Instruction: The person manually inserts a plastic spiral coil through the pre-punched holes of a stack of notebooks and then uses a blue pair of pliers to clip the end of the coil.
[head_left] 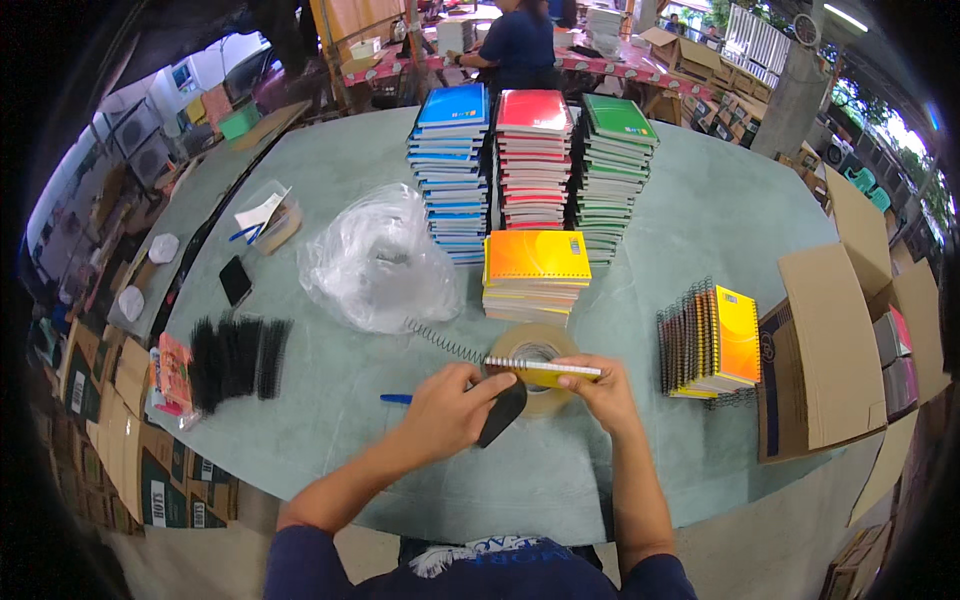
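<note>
Between my hands is a small yellow notebook (553, 373), held edge-up, with holes along its upper edge. A black spiral coil (447, 342) stretches out to the left from the notebook's left end. My left hand (452, 408) is closed at that end, fingers pinching where coil and notebook meet. My right hand (603, 392) grips the notebook's right end between thumb and fingers. Below the left fingers shows a dark, rounded flat piece (503, 412); its kind is unclear. Beneath the notebook lies a wide roll of tape (545, 342).
Ahead stand stacks of blue (450, 160), red (533, 160), green (612, 170) and orange notebooks (537, 272). A clear plastic bag (375, 262), phone (235, 281), pen (396, 399) and black coils (238, 360) lie left. Coiled notebooks (712, 340) and a cardboard box (825, 345) stand right.
</note>
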